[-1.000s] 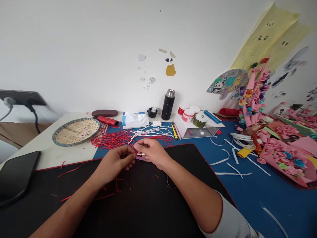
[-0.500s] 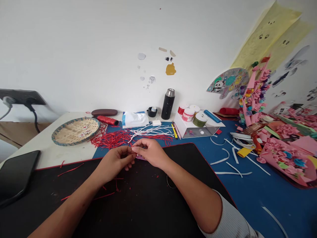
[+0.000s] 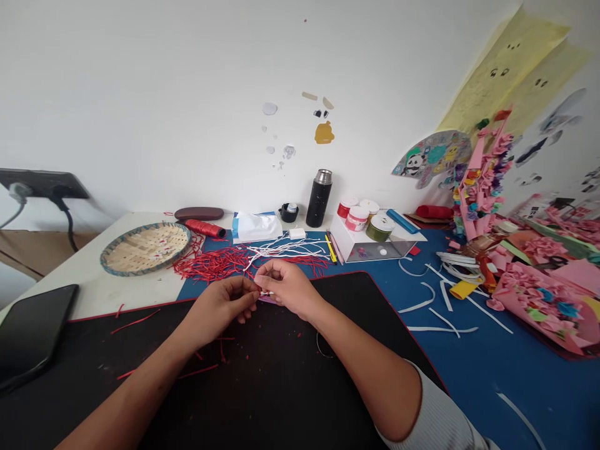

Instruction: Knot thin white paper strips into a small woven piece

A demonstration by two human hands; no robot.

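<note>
The left hand and right hand pinch a white strip in closed fingers, just beside the red strips.

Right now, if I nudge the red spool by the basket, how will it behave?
The red spool lies on its side, so it would probably roll. The red strands right beside it might snag or drag along. It looks small, so likely light.
</note>
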